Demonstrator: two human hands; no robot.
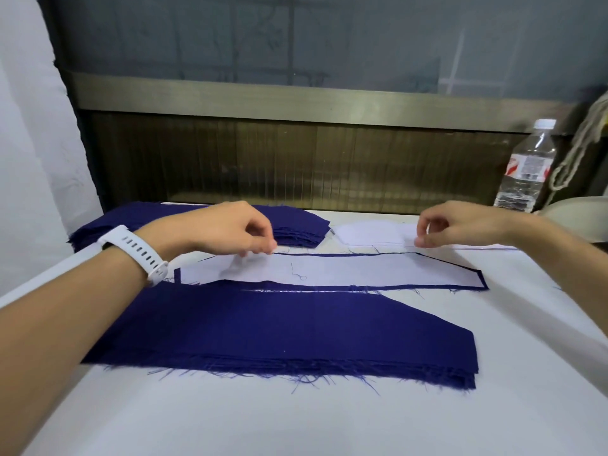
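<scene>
left hand (230, 230): fingers curled, tips pinched the far edge of the white strip (329, 269) near its 9 o'clock end; watch (138, 253) on wrist.
white strip: lay flat mid-table on a navy piece (256, 284), with a navy rim showing round it.
long axis: ran 9 to 3 o'clock, spanning both hands.
right hand (460, 225): thumb and forefinger pinched the same far edge toward 3 o'clock; slightly blurred.
key relation: strip body lay at 6 o'clock from both sets of fingertips, and each hand was equally near its own end.
next move, judged: a small shift along 12–6 to square the strip on the navy.
rest: far navy stack (296, 230) at 11, near navy stack (279, 334) at 6, spare white pieces (371, 233) at 1, bottle (526, 166) at 2.
</scene>
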